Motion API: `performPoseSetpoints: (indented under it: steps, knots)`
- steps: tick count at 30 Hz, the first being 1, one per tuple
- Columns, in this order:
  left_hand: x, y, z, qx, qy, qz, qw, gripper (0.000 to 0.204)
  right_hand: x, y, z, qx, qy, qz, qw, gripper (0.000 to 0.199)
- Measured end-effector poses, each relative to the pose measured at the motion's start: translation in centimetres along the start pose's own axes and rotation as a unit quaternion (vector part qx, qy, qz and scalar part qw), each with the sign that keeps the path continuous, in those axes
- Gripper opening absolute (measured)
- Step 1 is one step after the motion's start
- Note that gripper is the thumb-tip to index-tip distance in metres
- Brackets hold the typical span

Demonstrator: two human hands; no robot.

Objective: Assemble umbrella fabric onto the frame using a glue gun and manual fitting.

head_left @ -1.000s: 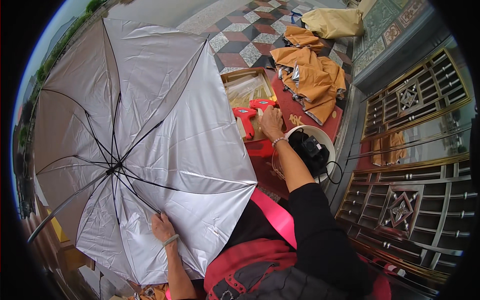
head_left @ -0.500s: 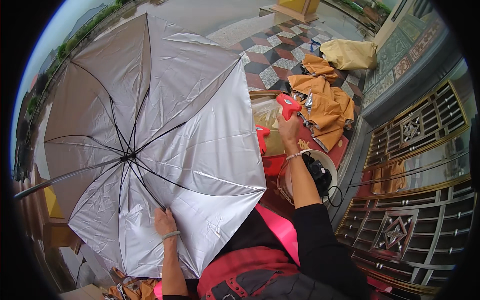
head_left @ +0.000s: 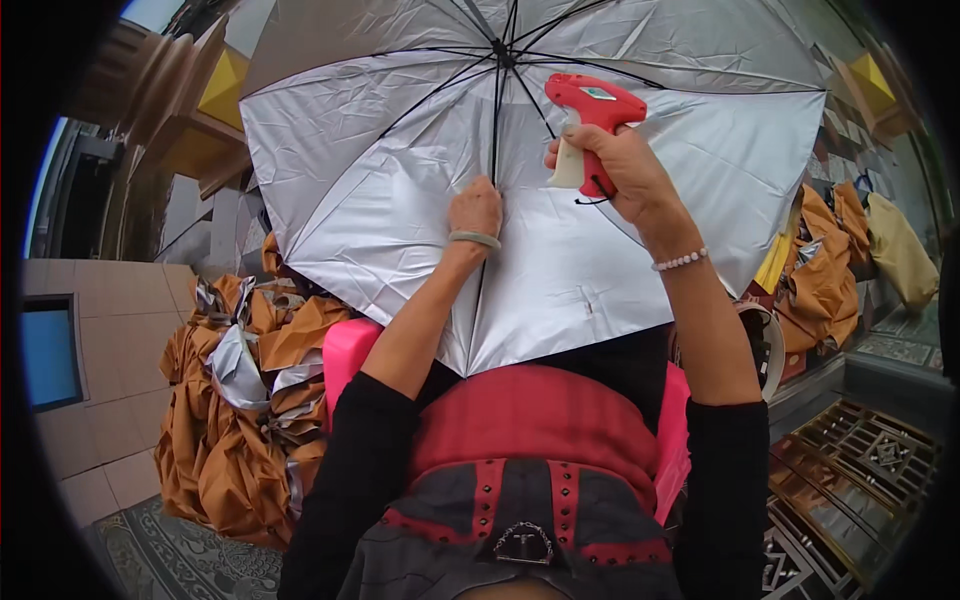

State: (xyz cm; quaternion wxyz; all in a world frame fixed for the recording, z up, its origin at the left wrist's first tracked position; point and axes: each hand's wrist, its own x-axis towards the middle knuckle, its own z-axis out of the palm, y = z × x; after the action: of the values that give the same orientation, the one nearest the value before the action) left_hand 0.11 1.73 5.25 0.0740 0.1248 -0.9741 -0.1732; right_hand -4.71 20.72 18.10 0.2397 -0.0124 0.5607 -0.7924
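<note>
An opened umbrella [head_left: 560,265] with a silvery inner coating spreads across my lap, its inside facing me. Thin black ribs fan out from the hub at the top of the view. My left hand [head_left: 475,212] is closed at one of the ribs, left of the middle; the pinched part is hidden by the fingers. Above the silver cloth on the right, my right hand [head_left: 625,165] grips a red tagging gun [head_left: 598,103] with a pale trigger and a black cord loop. Its nose points to the left, and its tip appears apart from the cloth.
A heap of orange-brown folded umbrellas [head_left: 225,430] with silver linings lies at the left. More orange-brown cloth [head_left: 822,270] and a yellowish sack [head_left: 900,250] are at the right. A pale bucket [head_left: 770,345] stands by my right forearm, near a metal lattice gate [head_left: 885,455].
My view has turned to face the umbrella squarely. My right hand has brought the tagging gun from the right side to over the umbrella's silver lining. My left hand stays closed at a rib.
</note>
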Motion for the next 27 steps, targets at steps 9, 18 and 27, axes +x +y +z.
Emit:
performPoseSetpoints:
  steps: [9,18,27]
  knots:
    - [-1.1,-2.8,1.1,-0.116,0.012,-0.076,0.99,0.019,1.0,12.6,5.1,-0.048,0.089,0.118,0.988,0.019]
    - [-1.0,-2.7,1.5,-0.138,0.008,-0.086,0.987,0.021,0.3,13.6,5.9,-0.102,0.122,0.108,0.981,0.017]
    - [-1.2,-2.4,0.9,-0.197,0.012,-0.089,0.976,0.021,0.4,13.4,4.2,0.072,0.053,0.16,0.983,0.021]
